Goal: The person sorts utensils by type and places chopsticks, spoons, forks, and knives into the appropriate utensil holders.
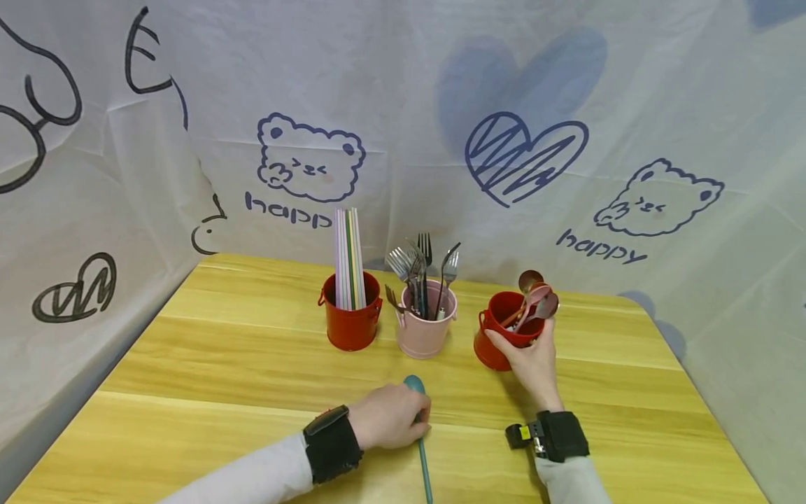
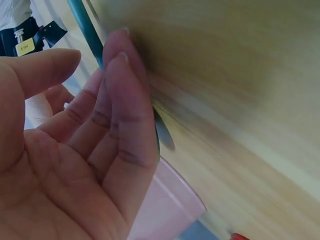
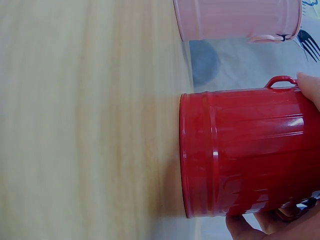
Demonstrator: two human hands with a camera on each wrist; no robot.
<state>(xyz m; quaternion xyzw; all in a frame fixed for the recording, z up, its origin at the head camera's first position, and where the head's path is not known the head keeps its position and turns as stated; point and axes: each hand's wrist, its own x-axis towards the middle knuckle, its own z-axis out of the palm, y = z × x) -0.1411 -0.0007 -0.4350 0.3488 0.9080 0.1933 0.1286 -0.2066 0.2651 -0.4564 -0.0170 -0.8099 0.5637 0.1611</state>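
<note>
My left hand is low over a teal spoon at the middle front of the table. In the left wrist view the thumb stands apart from the fingers, and the spoon's handle runs behind them, partly hidden. My right hand grips a small red bucket near its rim, thumb on one side and fingers round the other. Several spoons, pink and copper-coloured, lean out of that bucket. The right wrist view shows the bucket's side with its base at the tabletop.
A pink bucket with several forks stands left of the held bucket. Farther left, another red bucket holds several long thin sticks. Behind the wooden table hangs a white cloth with drawings.
</note>
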